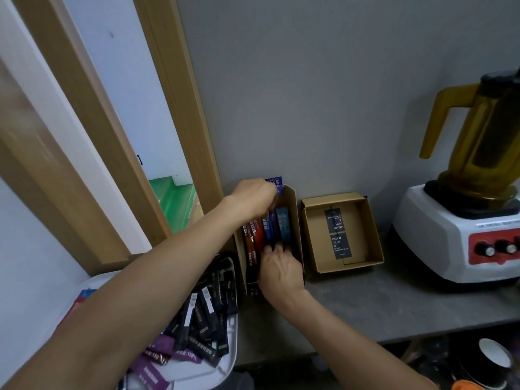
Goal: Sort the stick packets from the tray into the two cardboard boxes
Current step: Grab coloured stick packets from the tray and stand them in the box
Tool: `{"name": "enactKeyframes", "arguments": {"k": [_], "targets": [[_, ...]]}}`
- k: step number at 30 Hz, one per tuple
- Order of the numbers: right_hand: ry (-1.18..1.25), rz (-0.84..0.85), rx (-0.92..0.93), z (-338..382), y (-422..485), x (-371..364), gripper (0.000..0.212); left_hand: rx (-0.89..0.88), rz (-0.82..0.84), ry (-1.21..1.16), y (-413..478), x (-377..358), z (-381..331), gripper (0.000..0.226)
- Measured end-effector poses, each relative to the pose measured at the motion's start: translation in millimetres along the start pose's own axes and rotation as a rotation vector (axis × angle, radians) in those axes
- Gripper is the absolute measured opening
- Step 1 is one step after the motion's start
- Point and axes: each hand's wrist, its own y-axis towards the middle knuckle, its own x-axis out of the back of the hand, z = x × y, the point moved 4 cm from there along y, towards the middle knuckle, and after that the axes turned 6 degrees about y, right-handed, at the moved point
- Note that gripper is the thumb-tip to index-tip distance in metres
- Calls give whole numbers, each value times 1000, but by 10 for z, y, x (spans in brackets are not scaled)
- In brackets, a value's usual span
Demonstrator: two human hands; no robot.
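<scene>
One blue packet (274, 182) is pinched in left fingers (268, 192) over the box (296, 220); right fingers (268, 251) touch packets (282, 226) inside.

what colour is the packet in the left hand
Blue with white lettering: the packet in the left hand, head view.

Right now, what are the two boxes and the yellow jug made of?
Both boxes, left box and right box: matte brown cardboard, folded edges showing. Jug: see-through amber, glossy, probably plastic, though it could be glass.
</scene>
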Motion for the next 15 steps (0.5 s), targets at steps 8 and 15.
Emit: {"name": "enactKeyframes", "arguments": {"k": [8,15], "targets": [[-45,48,36,-30,46,-11,44,-5,-39,62,111,-45,-137,26],[133,-123,128,-46,-83,128,35,-42,-195,-66,-140,260,26,12]]}}
